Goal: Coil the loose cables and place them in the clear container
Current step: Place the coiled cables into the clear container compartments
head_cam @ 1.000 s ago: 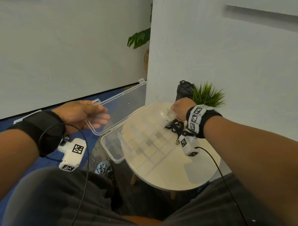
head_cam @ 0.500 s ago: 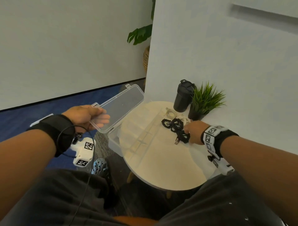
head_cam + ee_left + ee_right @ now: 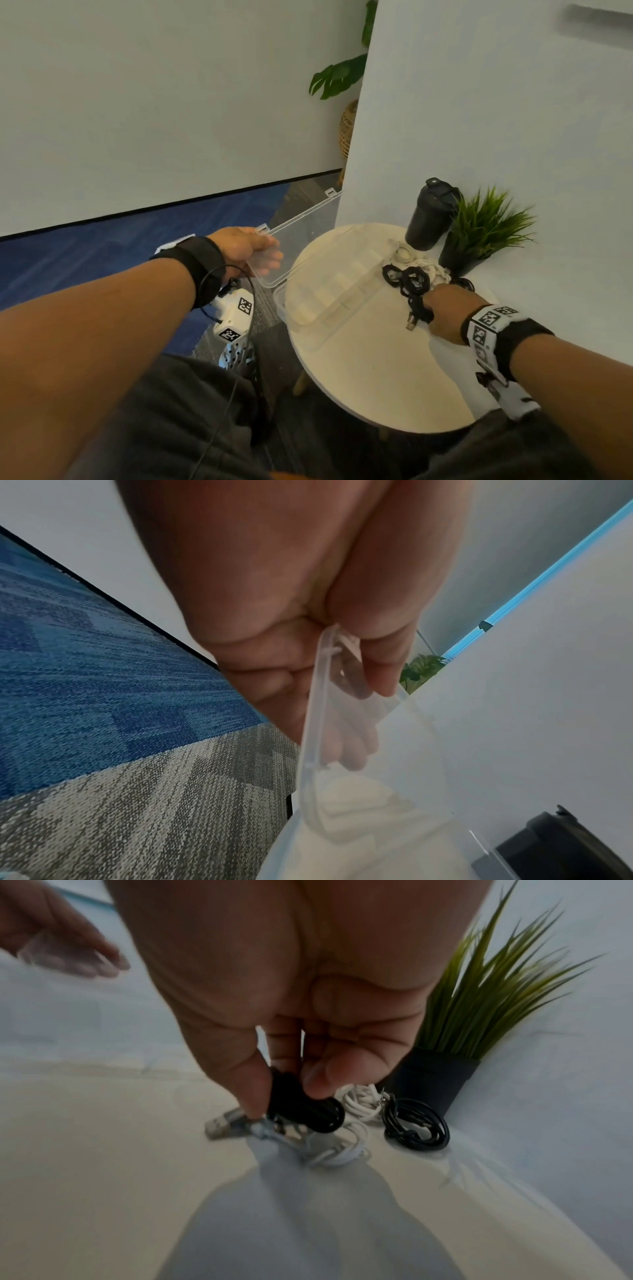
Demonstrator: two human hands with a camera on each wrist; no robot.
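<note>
Clear plastic compartment container (image 3: 291, 310) on round pale wooden table (image 3: 376, 377), between left hand (image 3: 246, 245) and right hand (image 3: 445, 308); hinged clear lid (image 3: 301, 233) at left hand. Black braided cable bundle (image 3: 409, 282) at right fingertips; white cable coil (image 3: 402, 253), black shaker bottle (image 3: 430, 214), potted grass plant (image 3: 486, 226) beyond.

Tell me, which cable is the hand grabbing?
The black cable with the silver USB plug: the right hand pinches it. The white cable and the other black coil by the plant pot lie untouched.

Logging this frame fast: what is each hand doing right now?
Left hand: grip closed on the clear lid, holding it open.
Right hand: pinching the black cable.
</note>
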